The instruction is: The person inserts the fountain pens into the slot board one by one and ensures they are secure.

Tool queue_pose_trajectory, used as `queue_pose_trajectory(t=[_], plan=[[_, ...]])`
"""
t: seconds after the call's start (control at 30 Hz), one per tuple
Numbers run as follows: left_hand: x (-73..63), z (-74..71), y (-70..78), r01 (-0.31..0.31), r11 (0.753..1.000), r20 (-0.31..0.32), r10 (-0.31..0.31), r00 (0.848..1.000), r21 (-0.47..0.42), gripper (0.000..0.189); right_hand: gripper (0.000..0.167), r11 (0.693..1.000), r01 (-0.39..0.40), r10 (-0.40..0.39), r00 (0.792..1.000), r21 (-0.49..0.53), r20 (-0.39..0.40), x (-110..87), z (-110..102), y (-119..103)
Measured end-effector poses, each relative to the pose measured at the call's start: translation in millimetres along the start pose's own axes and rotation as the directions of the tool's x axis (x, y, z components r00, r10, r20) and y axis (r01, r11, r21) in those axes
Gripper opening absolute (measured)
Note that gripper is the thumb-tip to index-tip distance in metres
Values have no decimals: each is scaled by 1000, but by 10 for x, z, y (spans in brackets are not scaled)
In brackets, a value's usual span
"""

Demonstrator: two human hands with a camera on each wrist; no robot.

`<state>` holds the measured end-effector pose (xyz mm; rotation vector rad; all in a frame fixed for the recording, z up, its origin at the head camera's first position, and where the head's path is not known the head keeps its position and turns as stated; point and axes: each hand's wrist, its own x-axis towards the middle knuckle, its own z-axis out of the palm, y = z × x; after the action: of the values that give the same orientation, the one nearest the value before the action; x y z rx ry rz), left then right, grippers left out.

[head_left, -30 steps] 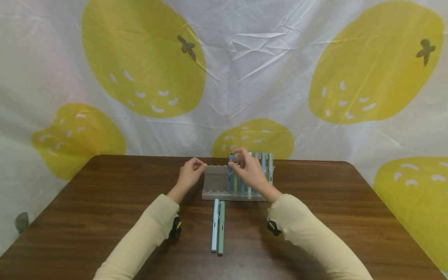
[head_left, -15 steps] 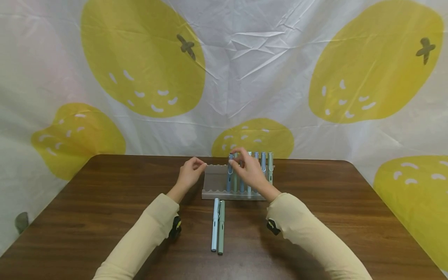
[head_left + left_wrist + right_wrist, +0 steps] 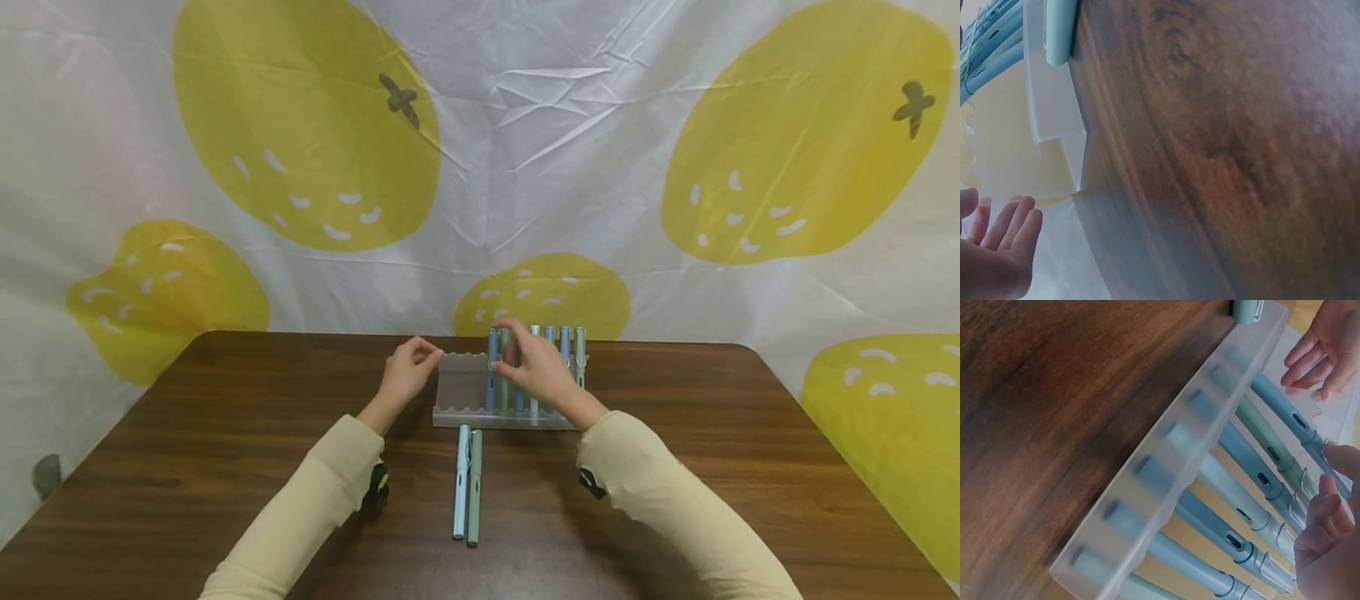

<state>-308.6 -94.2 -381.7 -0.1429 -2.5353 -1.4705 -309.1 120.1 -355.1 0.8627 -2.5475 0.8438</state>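
A clear pen rack (image 3: 459, 387) with scalloped edges stands toward the back of the table, several capped pens upright in its right part. My right hand (image 3: 536, 367) is at the leftmost one, a blue pen (image 3: 491, 392), index finger at the cap's top and thumb by its clip; the right wrist view shows the blue pen (image 3: 1285, 409) running up between thumb and finger. My left hand (image 3: 408, 371) pinches the rack's left corner between thumb and index fingertips, the other fingers loose. In front of the rack lie a light blue pen (image 3: 461, 492) and a green pen (image 3: 474, 492), side by side.
The brown wooden table (image 3: 262, 417) runs back to a white curtain (image 3: 337, 292) with yellow fruit prints. Standing in the rack right of the blue pen are a green pen (image 3: 1260, 428), a pale blue pen (image 3: 1225, 481) and several others, close together.
My right hand's thumb has slid slightly down and right along the blue pen, which now stands straighter. The left hand and the two lying pens have stayed put.
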Motion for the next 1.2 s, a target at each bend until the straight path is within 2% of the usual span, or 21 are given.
queue_pose_trajectory(t=[0.6,1.2], plan=[[-4,-4,4,7,1000,5,-7,1000,5,20,54,994,-86,92,992,-73,89,58,4,-17],[-2,4,4,3,1000,-6,-3,1000,8,20,55,986,-115,127,987,-124,94,77,21,-40]])
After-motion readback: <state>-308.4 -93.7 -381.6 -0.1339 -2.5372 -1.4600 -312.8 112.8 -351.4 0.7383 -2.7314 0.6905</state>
